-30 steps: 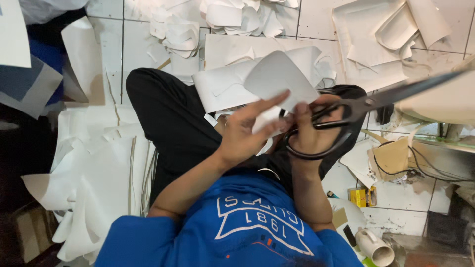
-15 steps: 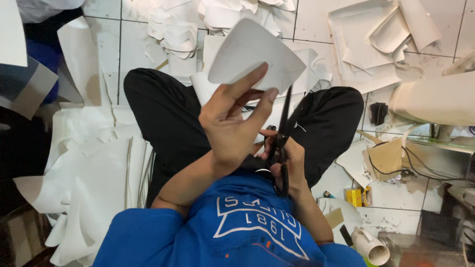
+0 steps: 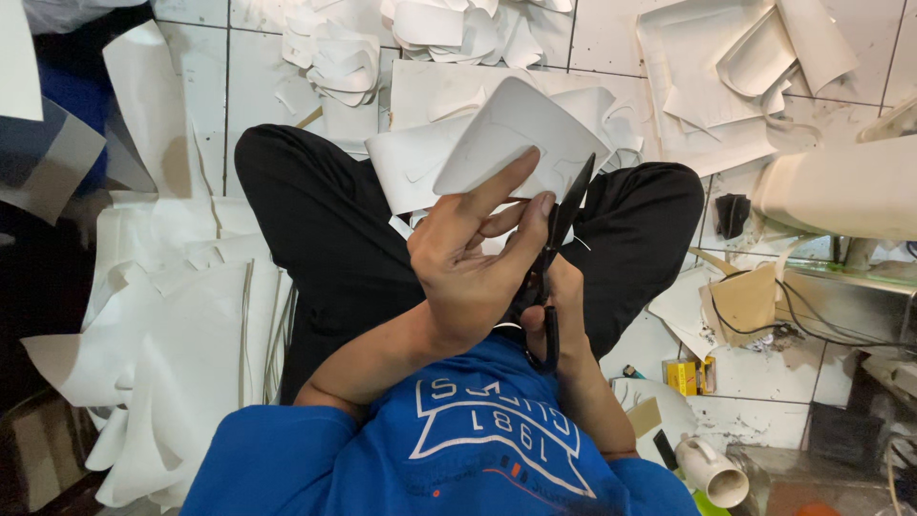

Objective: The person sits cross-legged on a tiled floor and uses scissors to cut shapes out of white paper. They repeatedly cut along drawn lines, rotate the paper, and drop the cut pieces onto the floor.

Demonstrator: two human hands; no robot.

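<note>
Since half a second ago, my left hand [image 3: 468,272] has shifted a little, and the rounded white sheet piece [image 3: 521,134] it holds sits much as it did, centre top of the frame. One second ago the black-handled scissors [image 3: 554,244] lay flat and pointed right; now they stand nearly upright, blades up, at the sheet's right edge.

My left grip pinches the lower edge of the sheet between thumb and fingers, with the index finger stretched along it. My right hand [image 3: 564,315] is closed through the scissor loops just right of centre. The blades look almost shut, with their tips against the sheet.

Risk as I judge it: my left fingertips [image 3: 546,204] lie just beside the blades, so a careless closing could nick them. The sheet is held only at one edge, so it could flex and the cut could wander off its line.

Most of my right hand is hidden behind the left, so I cannot make out how far the fingers sit in the loops. A faint line on the sheet is hard to follow. White offcuts [image 3: 344,57] litter the tiled floor [image 3: 611,38] along the top of the frame.
</note>
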